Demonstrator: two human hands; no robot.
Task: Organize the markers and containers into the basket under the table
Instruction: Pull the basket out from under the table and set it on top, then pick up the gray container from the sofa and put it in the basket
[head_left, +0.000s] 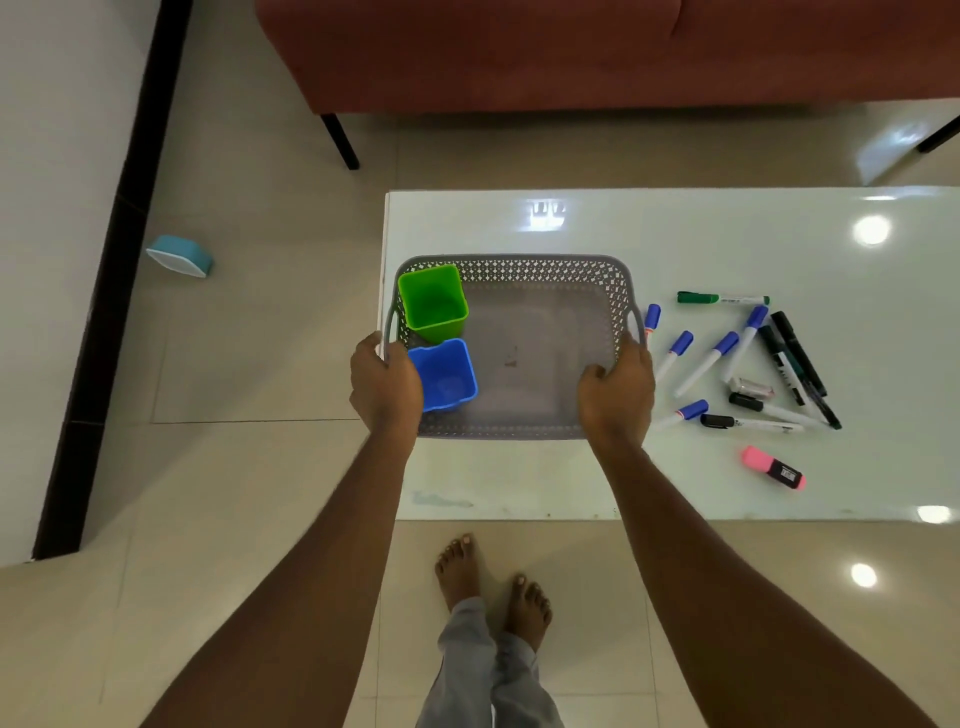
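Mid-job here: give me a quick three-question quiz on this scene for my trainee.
1. True or false: the left hand and the right hand both grip the gray basket.
2. Which containers sit inside the basket? A) a red and a yellow one B) the green container and the blue container C) none
3. Fill in: the pink highlighter lies outside the basket, on the white ___.
Key: 1 true; 2 B; 3 table.
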